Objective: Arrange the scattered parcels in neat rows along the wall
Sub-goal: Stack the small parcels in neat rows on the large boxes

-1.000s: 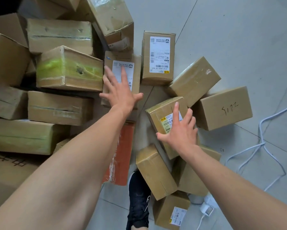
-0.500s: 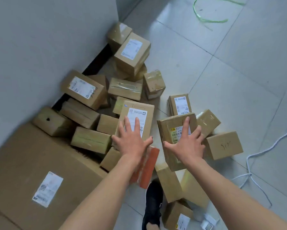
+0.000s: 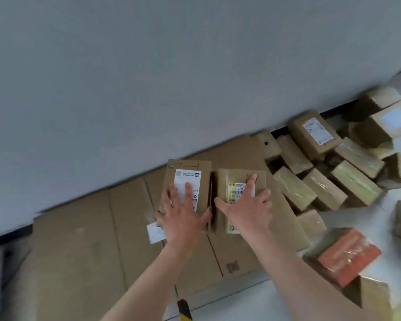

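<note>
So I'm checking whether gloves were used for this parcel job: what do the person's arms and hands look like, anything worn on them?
Nothing is worn. The left hand and right hand are bare, with no gloves, and no rings, watch or bands that I can make out. Both forearms are bare right down to the bottom edge of the picture, so no sleeve shows. The picture is somewhat blurred, so small marks could be missed.

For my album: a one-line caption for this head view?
Left hand and right hand press two labelled parcels side by side over a large flat carton.
</note>
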